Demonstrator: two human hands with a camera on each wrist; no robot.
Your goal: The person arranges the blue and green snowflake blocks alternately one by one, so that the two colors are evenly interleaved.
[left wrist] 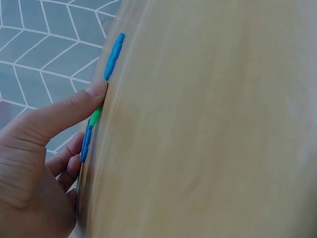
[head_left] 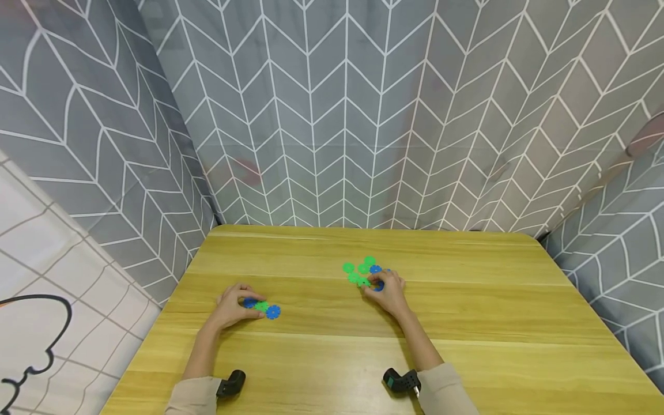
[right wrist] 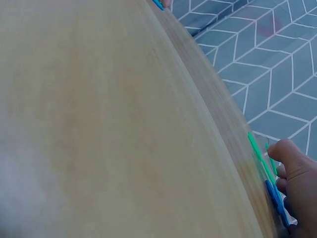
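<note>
In the head view my left hand (head_left: pixel 233 306) lies low over the table at left, its thumb and fingers around a short row of flat notched discs. The row has a blue disc (head_left: pixel 273 312), a green disc (head_left: pixel 261 306) and another blue disc (head_left: pixel 250 302) partly behind the fingers. In the left wrist view the thumb touches the row near the green disc (left wrist: pixel 95 117). My right hand (head_left: pixel 388 293) is over a loose group of discs, thumb and index finger apart beside a green disc (head_left: pixel 363 282). A blue disc (head_left: pixel 380 285) shows beneath it, partly hidden.
Other green discs (head_left: pixel 349 268) and a blue disc (head_left: pixel 375 269) lie by the right hand on the wooden table (head_left: pixel 321 357). Patterned grey curtains (head_left: pixel 332 115) hang behind the table and at its sides. Both wrists wear a black camera (head_left: pixel 402 380).
</note>
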